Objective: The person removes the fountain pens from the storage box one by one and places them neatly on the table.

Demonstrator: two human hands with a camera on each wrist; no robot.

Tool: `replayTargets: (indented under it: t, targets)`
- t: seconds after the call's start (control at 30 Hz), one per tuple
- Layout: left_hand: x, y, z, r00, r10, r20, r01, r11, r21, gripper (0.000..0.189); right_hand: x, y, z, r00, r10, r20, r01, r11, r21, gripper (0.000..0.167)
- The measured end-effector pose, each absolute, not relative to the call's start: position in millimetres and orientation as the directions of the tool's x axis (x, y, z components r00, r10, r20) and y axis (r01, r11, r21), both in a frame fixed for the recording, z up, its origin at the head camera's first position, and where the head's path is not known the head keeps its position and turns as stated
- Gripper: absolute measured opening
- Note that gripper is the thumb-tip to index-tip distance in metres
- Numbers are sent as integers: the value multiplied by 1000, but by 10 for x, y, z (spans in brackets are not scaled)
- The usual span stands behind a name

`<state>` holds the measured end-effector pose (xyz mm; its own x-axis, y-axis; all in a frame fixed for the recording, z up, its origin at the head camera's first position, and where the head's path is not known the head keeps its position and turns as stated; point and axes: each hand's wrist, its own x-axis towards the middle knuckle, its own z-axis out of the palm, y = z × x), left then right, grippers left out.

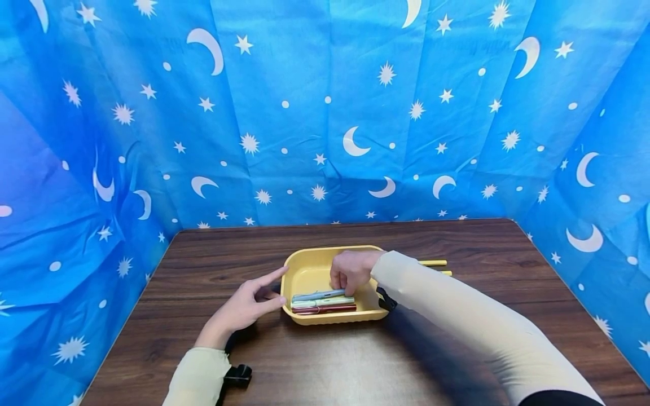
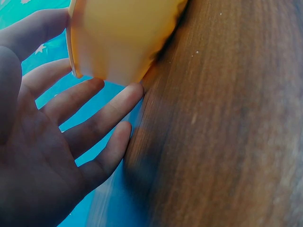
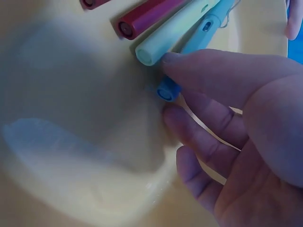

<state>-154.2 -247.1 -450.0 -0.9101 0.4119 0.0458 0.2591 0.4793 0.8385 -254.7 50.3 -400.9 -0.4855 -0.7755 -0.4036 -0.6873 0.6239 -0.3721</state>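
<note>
A yellow tray (image 1: 310, 319) stands on the table with several pens lying side by side in it. My right hand (image 1: 352, 269) reaches into the tray and pinches the end of the blue pen (image 3: 201, 40) between thumb and fingers. Beside it lies a pale green pen (image 3: 163, 38), then a dark red pen (image 3: 144, 19). A second red end (image 3: 92, 4) shows at the top edge of the right wrist view. My left hand (image 1: 249, 304), fingers spread and fairly straight, touches the tray's left end. In the left wrist view its fingertips meet the outer wall (image 2: 118, 38).
Two yellow sticks (image 1: 433, 263) lie to the right of the tray, partly hidden by the right sleeve (image 1: 447, 304). The brown wooden table (image 1: 218, 254) is bordered by blue cloth (image 1: 304, 113) with moons and stars at the back and sides.
</note>
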Motion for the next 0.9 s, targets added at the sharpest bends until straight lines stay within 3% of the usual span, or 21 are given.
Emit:
replayTargets:
  t: [0.27,0.57,0.9]
  targets:
    - [-1551,-2476,-4509,-906,422,48,263,469,843,70,-2545,531,-3994,-479,-798,-366,-700,598,-390,4]
    - [-1551,-2481,-4511,-908,416,48,256,461,850,68,-2554,546,-3988,-427,-855,-294,-705,518,-484,8]
    - [-1549,-2483,-4508,-901,429,57,269,450,852,68,-2565,536,-4005,-445,-876,-186,-714,473,-517,7]
